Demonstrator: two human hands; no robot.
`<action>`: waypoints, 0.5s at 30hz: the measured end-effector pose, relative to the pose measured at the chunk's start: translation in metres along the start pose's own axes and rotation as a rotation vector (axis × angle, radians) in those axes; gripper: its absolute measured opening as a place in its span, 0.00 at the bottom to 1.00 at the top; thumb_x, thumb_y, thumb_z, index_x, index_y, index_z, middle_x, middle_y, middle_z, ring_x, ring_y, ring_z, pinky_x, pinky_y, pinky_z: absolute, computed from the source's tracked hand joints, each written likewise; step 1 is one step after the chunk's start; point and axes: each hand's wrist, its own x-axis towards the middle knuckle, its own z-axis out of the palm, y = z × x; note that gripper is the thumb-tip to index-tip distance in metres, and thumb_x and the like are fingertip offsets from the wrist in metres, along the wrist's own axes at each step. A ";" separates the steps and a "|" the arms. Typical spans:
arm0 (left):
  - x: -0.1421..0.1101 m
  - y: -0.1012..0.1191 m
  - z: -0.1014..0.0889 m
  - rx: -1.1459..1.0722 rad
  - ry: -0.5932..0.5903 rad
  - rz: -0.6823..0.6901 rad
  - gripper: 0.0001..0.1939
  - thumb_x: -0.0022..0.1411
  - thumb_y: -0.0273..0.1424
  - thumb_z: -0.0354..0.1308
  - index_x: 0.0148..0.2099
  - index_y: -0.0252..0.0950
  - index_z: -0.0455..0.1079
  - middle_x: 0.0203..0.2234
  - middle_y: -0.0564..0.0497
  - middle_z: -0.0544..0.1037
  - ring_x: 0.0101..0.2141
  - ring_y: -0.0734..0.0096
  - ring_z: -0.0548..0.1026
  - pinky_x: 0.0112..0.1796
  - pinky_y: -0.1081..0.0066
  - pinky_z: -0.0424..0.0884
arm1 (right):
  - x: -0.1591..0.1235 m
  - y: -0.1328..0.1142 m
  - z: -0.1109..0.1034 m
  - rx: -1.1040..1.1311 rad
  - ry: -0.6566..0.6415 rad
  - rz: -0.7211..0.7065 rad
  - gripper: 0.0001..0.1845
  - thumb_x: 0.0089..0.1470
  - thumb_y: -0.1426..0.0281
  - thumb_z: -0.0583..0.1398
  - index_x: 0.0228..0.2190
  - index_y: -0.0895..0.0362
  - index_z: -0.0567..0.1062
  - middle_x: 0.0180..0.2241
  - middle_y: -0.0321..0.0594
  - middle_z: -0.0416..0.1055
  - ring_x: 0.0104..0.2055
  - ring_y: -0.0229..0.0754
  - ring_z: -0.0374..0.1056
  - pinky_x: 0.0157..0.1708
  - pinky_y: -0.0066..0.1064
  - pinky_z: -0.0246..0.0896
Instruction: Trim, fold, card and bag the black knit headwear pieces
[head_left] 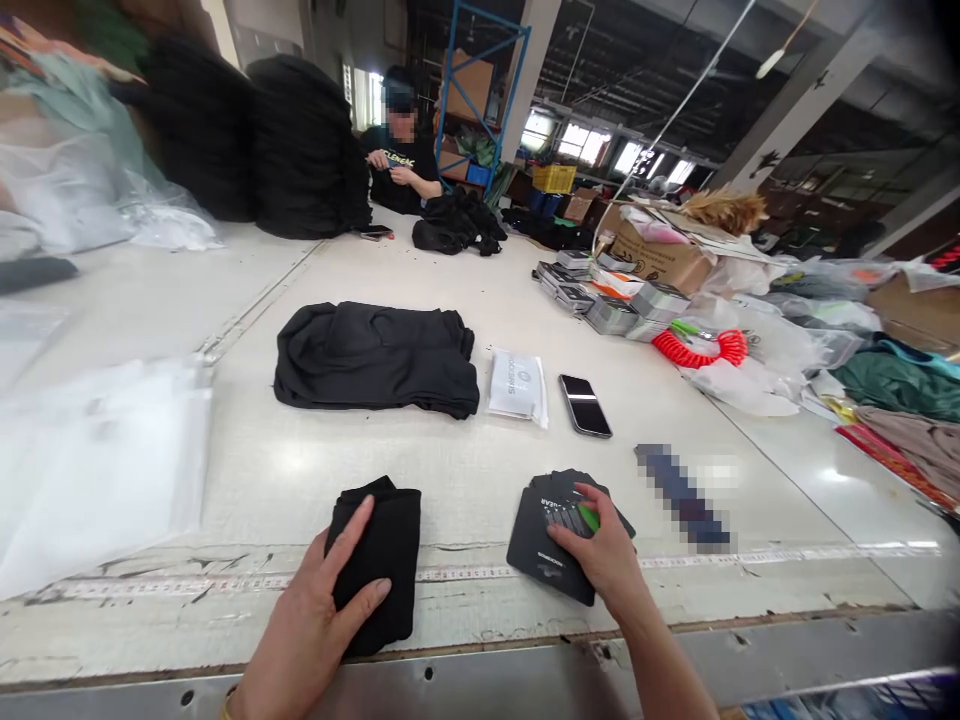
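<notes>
On the worktable (480,470), left fingers (351,540) spread on black cloth (386,565), right fingers (576,520) curled on cards (536,545), phone (585,405) beyond

**Two hands low in the view, both with palm down**

The left hand (315,610) lies flat with the palm down, and its fingers (352,540) point forward while the thumb stands wide to the right. The left wrist (247,690) sits at the bottom edge of the view. The right hand (600,550) is more arched, with fingers (577,510) curved forward and down. The right forearm (667,670) comes up from the lower right. The two hands are well apart.
</notes>
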 end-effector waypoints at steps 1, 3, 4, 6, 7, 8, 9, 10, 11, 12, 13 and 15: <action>0.000 0.000 -0.001 -0.012 -0.025 -0.005 0.32 0.62 0.42 0.48 0.66 0.51 0.41 0.55 0.46 0.63 0.55 0.52 0.62 0.53 0.50 0.60 | -0.003 -0.010 0.000 0.141 -0.102 0.061 0.39 0.35 0.63 0.66 0.50 0.54 0.62 0.43 0.43 0.66 0.42 0.51 0.66 0.43 0.44 0.63; 0.002 0.002 -0.003 -0.045 -0.060 -0.040 0.32 0.61 0.41 0.49 0.65 0.52 0.43 0.53 0.47 0.64 0.56 0.51 0.62 0.53 0.50 0.59 | -0.013 -0.035 0.005 0.401 -0.299 0.137 0.42 0.33 0.64 0.68 0.51 0.53 0.60 0.41 0.41 0.68 0.38 0.48 0.68 0.39 0.42 0.65; 0.003 0.003 -0.004 -0.062 -0.071 -0.060 0.33 0.60 0.41 0.51 0.65 0.52 0.44 0.54 0.47 0.64 0.57 0.51 0.59 0.54 0.50 0.58 | -0.019 -0.049 0.010 0.491 -0.381 0.151 0.43 0.32 0.65 0.69 0.52 0.53 0.60 0.40 0.40 0.69 0.36 0.46 0.69 0.38 0.40 0.65; 0.006 0.004 -0.006 -0.107 -0.086 -0.082 0.33 0.58 0.39 0.54 0.64 0.52 0.48 0.55 0.48 0.63 0.59 0.50 0.55 0.56 0.50 0.55 | -0.032 -0.073 0.025 0.569 -0.540 0.142 0.44 0.33 0.68 0.69 0.52 0.53 0.60 0.35 0.37 0.71 0.34 0.42 0.69 0.37 0.37 0.65; 0.007 0.004 -0.006 -0.145 -0.086 -0.081 0.33 0.57 0.38 0.56 0.64 0.52 0.50 0.55 0.48 0.63 0.59 0.50 0.55 0.56 0.52 0.55 | -0.038 -0.083 0.035 0.572 -0.626 0.120 0.43 0.34 0.70 0.69 0.53 0.53 0.60 0.33 0.35 0.72 0.33 0.41 0.69 0.36 0.35 0.64; 0.007 0.004 -0.007 -0.193 -0.085 -0.070 0.33 0.56 0.37 0.57 0.63 0.51 0.51 0.55 0.49 0.63 0.58 0.52 0.57 0.56 0.53 0.55 | -0.043 -0.091 0.047 0.555 -0.710 0.092 0.43 0.35 0.71 0.68 0.53 0.53 0.60 0.31 0.34 0.72 0.32 0.40 0.68 0.35 0.33 0.64; 0.008 0.003 -0.009 -0.245 -0.083 -0.049 0.33 0.56 0.36 0.57 0.63 0.50 0.52 0.55 0.49 0.63 0.57 0.54 0.59 0.56 0.56 0.56 | -0.048 -0.097 0.060 0.523 -0.776 0.057 0.42 0.35 0.73 0.67 0.53 0.52 0.60 0.30 0.33 0.72 0.31 0.39 0.68 0.34 0.33 0.64; 0.008 0.002 -0.011 -0.296 -0.083 -0.027 0.33 0.56 0.35 0.56 0.63 0.49 0.52 0.55 0.49 0.63 0.56 0.57 0.61 0.56 0.57 0.56 | -0.050 -0.100 0.073 0.478 -0.808 0.016 0.41 0.36 0.73 0.66 0.53 0.52 0.60 0.30 0.33 0.72 0.31 0.40 0.68 0.34 0.33 0.63; 0.008 0.000 -0.014 -0.344 -0.098 -0.010 0.33 0.57 0.33 0.55 0.64 0.48 0.51 0.56 0.49 0.62 0.56 0.58 0.61 0.56 0.58 0.55 | -0.052 -0.102 0.085 0.427 -0.805 -0.026 0.39 0.37 0.74 0.65 0.53 0.51 0.61 0.30 0.33 0.72 0.31 0.40 0.68 0.34 0.33 0.63; 0.007 -0.002 -0.018 -0.392 -0.129 -0.008 0.32 0.57 0.32 0.53 0.64 0.47 0.51 0.58 0.49 0.61 0.57 0.58 0.59 0.57 0.58 0.54 | -0.053 -0.102 0.097 0.381 -0.774 -0.064 0.37 0.37 0.74 0.64 0.52 0.51 0.62 0.31 0.33 0.72 0.32 0.41 0.69 0.34 0.34 0.63; 0.006 -0.004 -0.021 -0.443 -0.178 -0.018 0.32 0.58 0.30 0.50 0.64 0.47 0.51 0.59 0.50 0.59 0.58 0.58 0.58 0.58 0.57 0.52 | -0.053 -0.101 0.107 0.345 -0.735 -0.090 0.36 0.38 0.74 0.64 0.51 0.52 0.62 0.32 0.34 0.72 0.33 0.42 0.69 0.36 0.34 0.63; 0.004 -0.009 -0.026 -0.549 -0.270 -0.052 0.32 0.58 0.28 0.47 0.64 0.45 0.50 0.61 0.52 0.57 0.59 0.57 0.55 0.58 0.55 0.50 | -0.054 -0.099 0.122 0.324 -0.672 -0.109 0.32 0.39 0.73 0.63 0.48 0.53 0.63 0.34 0.36 0.72 0.35 0.43 0.69 0.37 0.35 0.63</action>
